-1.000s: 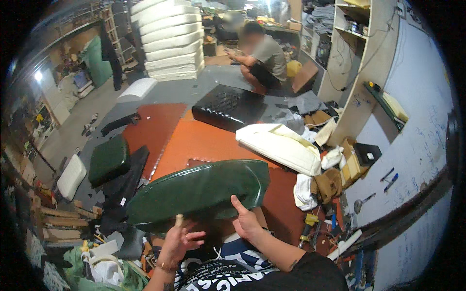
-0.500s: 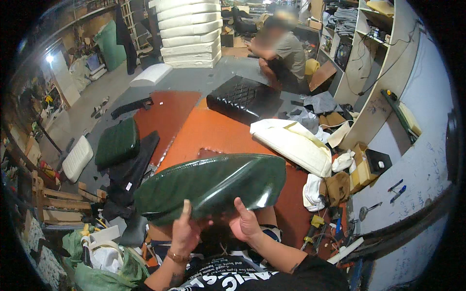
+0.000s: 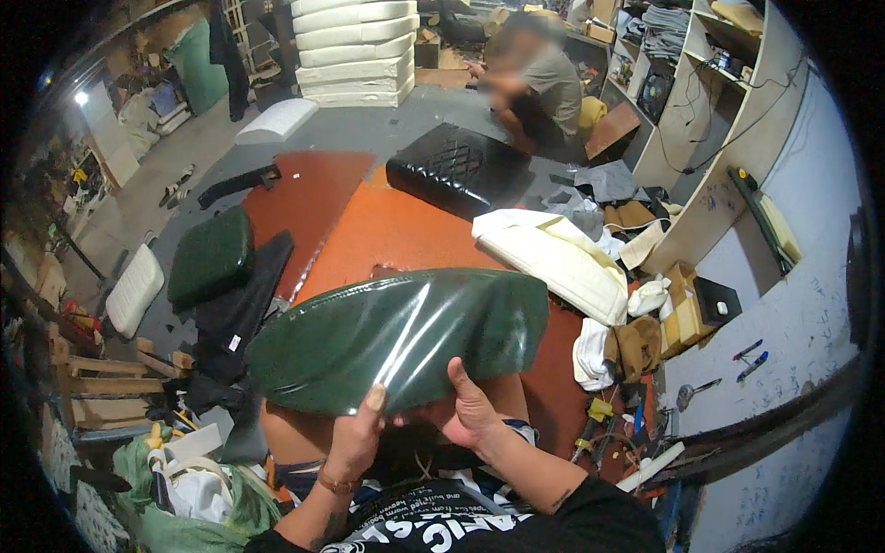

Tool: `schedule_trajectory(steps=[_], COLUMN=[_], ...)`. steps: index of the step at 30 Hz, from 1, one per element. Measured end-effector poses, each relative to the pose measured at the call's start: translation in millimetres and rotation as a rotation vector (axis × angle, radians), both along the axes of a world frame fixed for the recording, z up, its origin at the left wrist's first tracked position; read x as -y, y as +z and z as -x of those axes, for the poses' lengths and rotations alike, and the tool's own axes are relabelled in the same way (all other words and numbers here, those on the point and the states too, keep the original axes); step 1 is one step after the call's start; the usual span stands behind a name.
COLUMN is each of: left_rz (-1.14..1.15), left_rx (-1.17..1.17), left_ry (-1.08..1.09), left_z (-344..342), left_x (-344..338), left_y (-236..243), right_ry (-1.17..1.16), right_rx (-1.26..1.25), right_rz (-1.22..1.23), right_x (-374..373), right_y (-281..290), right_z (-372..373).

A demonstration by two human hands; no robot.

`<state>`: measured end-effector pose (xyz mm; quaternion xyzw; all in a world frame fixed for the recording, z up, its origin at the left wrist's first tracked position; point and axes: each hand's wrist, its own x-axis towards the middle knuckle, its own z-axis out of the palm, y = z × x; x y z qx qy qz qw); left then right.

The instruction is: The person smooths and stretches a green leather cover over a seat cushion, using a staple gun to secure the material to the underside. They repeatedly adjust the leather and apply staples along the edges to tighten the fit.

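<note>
In the head view, a dark green glossy piece (image 3: 419, 323) is held up by both hands, right in front of the body. Its long axis is laid left to right, across the forearms rather than along them, with the left tip dipped a little closer to the wearer. The piece lies straight ahead of the hands, and only its near long edge is gripped; the far curved edge is left free.

The left hand (image 3: 358, 438) is closed on that edge close to mid-length, its thumb pressed on the glossy face. The right hand (image 3: 472, 417) is placed farther along, nearer to the right end, its thumb raised against the face; its fingers are tucked under and mostly hidden, so how tightly they are curled cannot be made out. More length is left beyond the left hand than beyond the right.

Now the count: one green piece in the hands, one green cushion (image 3: 212, 256) off to the left, one cream cushion (image 3: 135, 290) beside it. One black quilted cushion (image 3: 458, 170) is set ahead, one cream padded piece (image 3: 553, 267) to the right, one white curved slab (image 3: 277, 122) farther off on the grey surface (image 3: 355, 124). Behind, one stack of cream foam slabs (image 3: 355, 55) is cut by the frame, so its full number cannot be given. One co-worker (image 3: 553, 97) is seen crouched.
</note>
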<state>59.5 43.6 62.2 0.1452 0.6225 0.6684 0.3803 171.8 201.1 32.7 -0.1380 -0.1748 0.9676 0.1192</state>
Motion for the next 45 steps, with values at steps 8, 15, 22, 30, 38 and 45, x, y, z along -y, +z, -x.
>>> schedule_trajectory(steps=[8,15,22,30,38,45], left_rz=[-0.126,-0.241,-0.071,-0.103,-0.103,-0.049], left_rx=[0.377,0.424,0.297,0.243,0.220,0.168], left_ry=[0.004,0.255,0.137,0.106,0.123,0.158], left_z=[-11.9,-3.8,-9.5,-16.8,-22.5,-26.4], left_x=[6.1,-18.6,1.8,15.6,21.7,22.1], left_y=[-23.3,-12.5,-10.0,-6.3,-3.6,-12.7], right_ry=[-0.164,-0.219,-0.178,-0.092,-0.202,-0.123], right_rx=[0.584,0.551,0.255,0.606,0.466,0.500], right_rz=[-0.660,-0.612,-0.184,-0.811,-0.882,-0.794], right_x=[15.2,36.3,40.3,44.4,56.5,58.1], right_y=[15.2,16.6,-10.5,16.6,29.4,15.4], right_z=[-24.6,-28.7,-4.3,-20.1,-22.5,-29.7])
